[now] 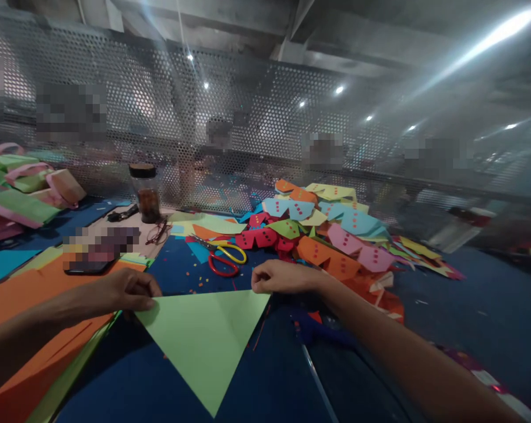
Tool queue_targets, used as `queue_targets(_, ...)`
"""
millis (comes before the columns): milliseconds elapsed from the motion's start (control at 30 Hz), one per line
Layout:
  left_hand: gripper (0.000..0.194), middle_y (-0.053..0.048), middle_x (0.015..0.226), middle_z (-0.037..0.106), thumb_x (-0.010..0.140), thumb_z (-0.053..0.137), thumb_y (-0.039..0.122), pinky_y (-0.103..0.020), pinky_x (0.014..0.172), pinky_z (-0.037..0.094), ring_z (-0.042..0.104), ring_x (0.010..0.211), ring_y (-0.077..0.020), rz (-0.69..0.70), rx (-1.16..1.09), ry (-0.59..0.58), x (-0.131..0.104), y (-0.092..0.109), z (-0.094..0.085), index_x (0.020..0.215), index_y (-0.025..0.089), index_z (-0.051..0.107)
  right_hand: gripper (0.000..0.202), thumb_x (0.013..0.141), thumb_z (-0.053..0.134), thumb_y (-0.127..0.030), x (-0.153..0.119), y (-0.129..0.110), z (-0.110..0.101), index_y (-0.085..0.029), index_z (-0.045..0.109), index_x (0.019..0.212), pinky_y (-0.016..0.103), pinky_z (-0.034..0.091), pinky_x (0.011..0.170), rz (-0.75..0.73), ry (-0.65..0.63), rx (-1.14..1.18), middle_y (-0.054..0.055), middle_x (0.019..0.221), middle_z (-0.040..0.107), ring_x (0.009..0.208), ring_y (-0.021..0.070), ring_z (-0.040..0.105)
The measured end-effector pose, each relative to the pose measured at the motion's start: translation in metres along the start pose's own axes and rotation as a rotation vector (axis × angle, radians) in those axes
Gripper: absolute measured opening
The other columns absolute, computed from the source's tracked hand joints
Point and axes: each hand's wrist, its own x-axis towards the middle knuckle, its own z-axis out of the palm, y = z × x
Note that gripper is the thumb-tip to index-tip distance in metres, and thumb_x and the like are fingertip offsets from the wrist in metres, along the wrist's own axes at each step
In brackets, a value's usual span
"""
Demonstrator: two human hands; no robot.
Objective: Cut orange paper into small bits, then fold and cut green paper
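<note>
A light green paper triangle (pixel 210 341) hangs point-down over the blue tabletop, its long straight edge on the far side. My left hand (pixel 135 289) pinches its left corner between thumb and curled fingers. At the right corner, my right hand (pixel 276 277) has its fingers closed on the paper. Just beyond the paper lie scissors (pixel 223 258) with one red and one yellow handle, blades pointing away to the left. Beside them on the right is a pile of folded coloured paper pieces (pixel 331 252) with small dots.
Orange sheets (pixel 36 311) and a phone (pixel 102 252) lie left. Behind stand a lidded jar (pixel 148 197) and a perforated metal screen (pixel 256 117). Pink and green paper items (pixel 27 191) sit far left; a blue glue gun (pixel 313 330) lies near my right forearm.
</note>
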Motion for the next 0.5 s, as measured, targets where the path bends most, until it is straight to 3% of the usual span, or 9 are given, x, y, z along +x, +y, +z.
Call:
queue_targets(100, 0.029, -0.001, 0.067, 0.067, 0.073, 0.064, 0.048, -0.026, 0.056, 0.041, 0.062, 0.063, -0.0184, 0.056, 0.246, 0.018, -0.004, 0.001, -0.002, 0.079, 0.020, 0.068, 0.012, 0.075, 0.059, -0.021, -0.003, -0.013, 0.012, -0.017, 0.069, 0.081, 0.024, 0.035, 0.061, 0.033, 0.047, -0.101, 0.003, 0.080, 0.067, 0.071, 0.0159, 0.057)
queue_targets(167, 0.026, -0.001, 0.072, 0.070, 0.079, 0.059, 0.043, -0.028, 0.063, 0.043, 0.063, 0.071, -0.0197, 0.107, 0.405, 0.065, -0.006, 0.005, 0.001, 0.085, 0.021, 0.070, 0.013, 0.078, 0.057, -0.021, -0.002, -0.024, 0.024, -0.020, 0.068, 0.084, 0.025, 0.036, 0.065, 0.002, 0.157, -0.220, 0.004, 0.090, 0.068, 0.080, 0.0179, 0.059)
queue_targets(267, 0.024, 0.001, 0.084, 0.071, 0.088, 0.050, 0.036, -0.030, 0.071, 0.045, 0.063, 0.075, -0.0191, 0.201, 0.557, 0.247, -0.007, 0.008, 0.015, 0.095, 0.022, 0.069, 0.011, 0.082, 0.058, -0.023, 0.005, -0.037, 0.043, -0.020, 0.067, 0.087, 0.025, 0.038, 0.069, -0.062, 0.243, -0.257, 0.004, 0.094, 0.067, 0.085, 0.0178, 0.059)
queue_targets(333, 0.021, 0.000, 0.089, 0.071, 0.090, 0.049, 0.032, -0.031, 0.075, 0.047, 0.063, 0.079, -0.0190, 0.314, 0.597, 0.302, -0.007, 0.007, 0.031, 0.096, 0.022, 0.067, 0.010, 0.084, 0.059, -0.024, 0.010, -0.042, 0.055, -0.020, 0.066, 0.088, 0.026, 0.038, 0.071, -0.094, 0.294, -0.253, 0.004, 0.094, 0.067, 0.088, 0.0178, 0.059)
queue_targets(400, 0.020, -0.002, 0.098, 0.069, 0.093, 0.047, 0.028, -0.031, 0.080, 0.048, 0.062, 0.092, -0.0194, 0.487, 0.613, 0.243, -0.006, 0.002, 0.049, 0.098, 0.024, 0.066, 0.008, 0.085, 0.060, -0.025, 0.015, -0.044, 0.063, -0.020, 0.066, 0.088, 0.027, 0.038, 0.074, -0.115, 0.340, -0.282, 0.004, 0.093, 0.066, 0.089, 0.0182, 0.058)
queue_targets(500, 0.019, -0.003, 0.106, 0.067, 0.094, 0.047, 0.020, -0.033, 0.083, 0.047, 0.059, 0.099, -0.0197, 0.621, 0.701, 0.186, -0.005, -0.004, 0.070, 0.103, 0.025, 0.064, 0.007, 0.084, 0.063, -0.026, 0.019, -0.046, 0.069, -0.020, 0.064, 0.086, 0.028, 0.037, 0.074, -0.108, 0.387, -0.306, 0.003, 0.091, 0.065, 0.088, 0.0178, 0.056)
